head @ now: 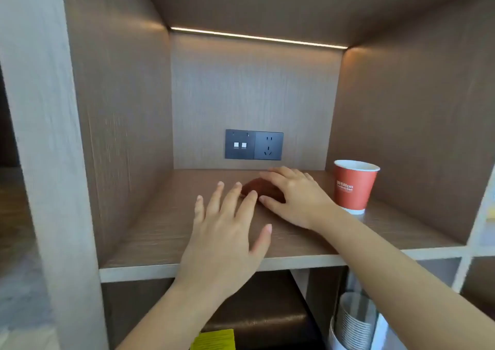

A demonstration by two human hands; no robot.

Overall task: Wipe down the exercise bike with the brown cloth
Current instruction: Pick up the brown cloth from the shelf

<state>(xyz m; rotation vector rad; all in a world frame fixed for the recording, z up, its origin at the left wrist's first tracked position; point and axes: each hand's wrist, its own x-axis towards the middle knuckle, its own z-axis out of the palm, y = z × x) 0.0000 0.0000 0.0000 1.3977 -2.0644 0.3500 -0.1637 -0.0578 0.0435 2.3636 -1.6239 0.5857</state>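
Note:
A small brown cloth (261, 187) lies bunched on the wooden shelf (160, 232) inside a lit niche. My right hand (292, 197) curves over it from the right, thumb at its near side and fingers at its far side. Spread flat just above the shelf, my left hand (230, 229) has its fingertips right at the cloth's left edge. The exercise bike is not in view.
A red paper cup (353, 186) stands upright on the shelf just right of my right hand. A dark socket panel (254, 144) sits on the back wall. Below the shelf are a stack of cups (353, 320) and a dark box with a yellow packet (214, 340).

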